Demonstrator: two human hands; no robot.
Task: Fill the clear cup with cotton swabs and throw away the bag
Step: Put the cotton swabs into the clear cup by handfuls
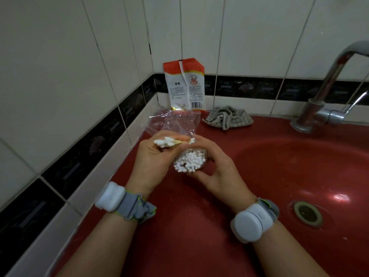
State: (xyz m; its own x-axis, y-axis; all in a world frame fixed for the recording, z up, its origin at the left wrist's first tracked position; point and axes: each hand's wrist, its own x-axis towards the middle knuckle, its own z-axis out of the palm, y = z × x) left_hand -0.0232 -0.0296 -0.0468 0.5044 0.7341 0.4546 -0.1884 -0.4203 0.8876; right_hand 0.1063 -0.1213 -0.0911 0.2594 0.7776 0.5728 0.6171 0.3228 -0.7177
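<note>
My right hand [217, 166] is curled around the clear cup [203, 165], held above the red counter; the cup is packed with white cotton swabs [189, 159] standing upright. My left hand [151, 158] pinches a small bundle of loose swabs [169, 141] lying sideways just above the cup's far rim. Most of the cup's wall is hidden by my fingers. The crumpled clear plastic bag [171, 121] lies on the counter right behind my hands.
An orange and white packet [185, 84] leans against the tiled wall in the corner. A grey checked cloth [227, 117] lies beside it. The red sink basin [289, 166] with its drain [307, 213] is to the right, under a metal tap [327, 92].
</note>
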